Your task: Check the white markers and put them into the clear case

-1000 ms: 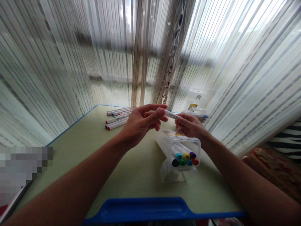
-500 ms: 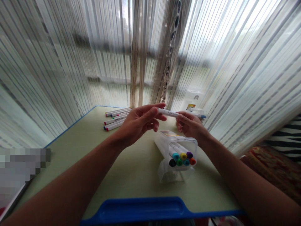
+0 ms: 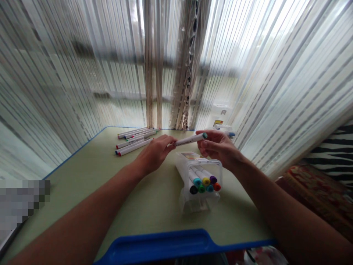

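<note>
Above the pale green counter (image 3: 149,213), left to right: one left hand (image 3: 154,152), fingers closed on the plain end of a white marker (image 3: 190,140); the marker, near level, its teal-capped end slightly raised and pointing right; one right hand (image 3: 220,147), fingers partly curled around the capped end, contact not certain. Step in hand, by judgement: the marker handled between both hands, the left bearing it. Position calls for a steady left pinch and clearance over the box below.

On the surface, left to right: loose markers (image 3: 134,147), white-barrelled, lying roughly side by side just beyond the left hand, some caps red, blue and green; one clear box (image 3: 180,167), lying lengthwise, open end towards the wearer, a clear flap (image 3: 193,206) beneath; inside, seven boxed markers (image 3: 206,181), caps light blue, yellow and purple above, black, green, blue and orange below. Counter edge blue, with a molded handle recess (image 3: 165,243).

Room, left to right: a pixelated grey area; striped sheer curtains (image 3: 121,73) behind; a clear package (image 3: 220,110) with yellow label; red patterned cloth (image 3: 311,187); zebra-striped cloth (image 3: 336,158).
</note>
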The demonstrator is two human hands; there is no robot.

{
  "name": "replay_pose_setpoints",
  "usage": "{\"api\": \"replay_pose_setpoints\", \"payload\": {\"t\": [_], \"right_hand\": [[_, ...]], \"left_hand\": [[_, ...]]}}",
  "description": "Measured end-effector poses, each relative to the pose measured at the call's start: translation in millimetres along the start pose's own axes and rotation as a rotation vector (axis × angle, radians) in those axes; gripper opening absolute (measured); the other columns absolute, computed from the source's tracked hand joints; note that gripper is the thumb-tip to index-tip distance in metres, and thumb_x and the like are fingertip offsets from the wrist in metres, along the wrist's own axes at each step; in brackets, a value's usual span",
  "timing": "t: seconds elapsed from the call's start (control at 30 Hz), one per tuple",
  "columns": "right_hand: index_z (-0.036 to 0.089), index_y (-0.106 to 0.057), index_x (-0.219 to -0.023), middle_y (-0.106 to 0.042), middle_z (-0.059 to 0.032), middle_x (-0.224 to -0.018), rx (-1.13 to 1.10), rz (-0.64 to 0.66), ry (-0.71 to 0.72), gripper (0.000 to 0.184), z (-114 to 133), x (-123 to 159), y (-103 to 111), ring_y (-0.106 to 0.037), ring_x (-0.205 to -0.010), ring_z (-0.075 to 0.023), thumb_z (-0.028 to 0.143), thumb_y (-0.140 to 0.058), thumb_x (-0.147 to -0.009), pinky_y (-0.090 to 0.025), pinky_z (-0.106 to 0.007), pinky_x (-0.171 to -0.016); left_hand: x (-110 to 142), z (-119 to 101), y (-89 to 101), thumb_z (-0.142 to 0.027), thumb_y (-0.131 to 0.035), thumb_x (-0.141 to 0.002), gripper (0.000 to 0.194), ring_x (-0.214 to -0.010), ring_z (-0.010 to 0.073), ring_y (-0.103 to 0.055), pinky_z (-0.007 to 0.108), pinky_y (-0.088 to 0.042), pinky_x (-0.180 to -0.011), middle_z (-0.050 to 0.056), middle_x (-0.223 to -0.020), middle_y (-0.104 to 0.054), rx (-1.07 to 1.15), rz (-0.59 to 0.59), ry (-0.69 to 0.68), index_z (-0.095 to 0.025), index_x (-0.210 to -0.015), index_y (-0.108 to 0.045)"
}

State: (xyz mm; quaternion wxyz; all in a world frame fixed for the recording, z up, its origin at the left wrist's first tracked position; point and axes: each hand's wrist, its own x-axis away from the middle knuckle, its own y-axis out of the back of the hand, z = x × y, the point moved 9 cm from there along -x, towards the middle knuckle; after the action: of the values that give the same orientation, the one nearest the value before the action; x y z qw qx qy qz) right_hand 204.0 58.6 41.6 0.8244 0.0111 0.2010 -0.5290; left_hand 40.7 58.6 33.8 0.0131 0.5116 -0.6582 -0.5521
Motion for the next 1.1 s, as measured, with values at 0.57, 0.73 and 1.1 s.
{"api": "replay_pose_setpoints", "payload": {"t": [0.57,0.73,1.1], "right_hand": [[0.025,-0.082,-0.097,-0.067,0.0018,-0.067,-0.001,0.089,0.01,0.029,-1.3,-0.5,-5.5,-0.054,-0.061,-0.0082,0.03,-0.089,-0.069,-0.04,-0.021,-0.055],[0.026,-0.083,-0.096,-0.068,0.0017,-0.068,-0.002,0.107,0.005,0.027,-0.3,0.3,-8.9,-0.055,-0.062,-0.0077,0.03,-0.089,-0.07,-0.04,-0.021,-0.056],[0.025,-0.083,-0.09,-0.07,0.0011,-0.069,0.019,0.091,-0.002,0.025,-1.1,0.2,-7.2,-0.056,-0.061,-0.0082,0.033,-0.09,-0.068,-0.042,-0.021,-0.056]], "left_hand": [[-0.8,1.9,-7.7,-0.031,-0.038,-0.104,0.032,-0.098,0.0249,-0.064,0.036,-0.048,-0.084,0.011,-0.111,-0.068,-0.059,0.052,0.016,-0.018,-0.12,-0.063],[-0.3,0.7,-8.1,-0.03,-0.038,-0.103,0.032,-0.098,0.025,-0.064,0.037,-0.048,-0.085,0.012,-0.111,-0.068,-0.066,0.054,0.01,-0.017,-0.12,-0.062],[-0.6,0.0,-9.2,-0.03,-0.036,-0.103,0.034,-0.098,0.0264,-0.065,0.038,-0.049,-0.084,0.012,-0.113,-0.068,-0.076,0.075,0.028,-0.018,-0.119,-0.063]]}}
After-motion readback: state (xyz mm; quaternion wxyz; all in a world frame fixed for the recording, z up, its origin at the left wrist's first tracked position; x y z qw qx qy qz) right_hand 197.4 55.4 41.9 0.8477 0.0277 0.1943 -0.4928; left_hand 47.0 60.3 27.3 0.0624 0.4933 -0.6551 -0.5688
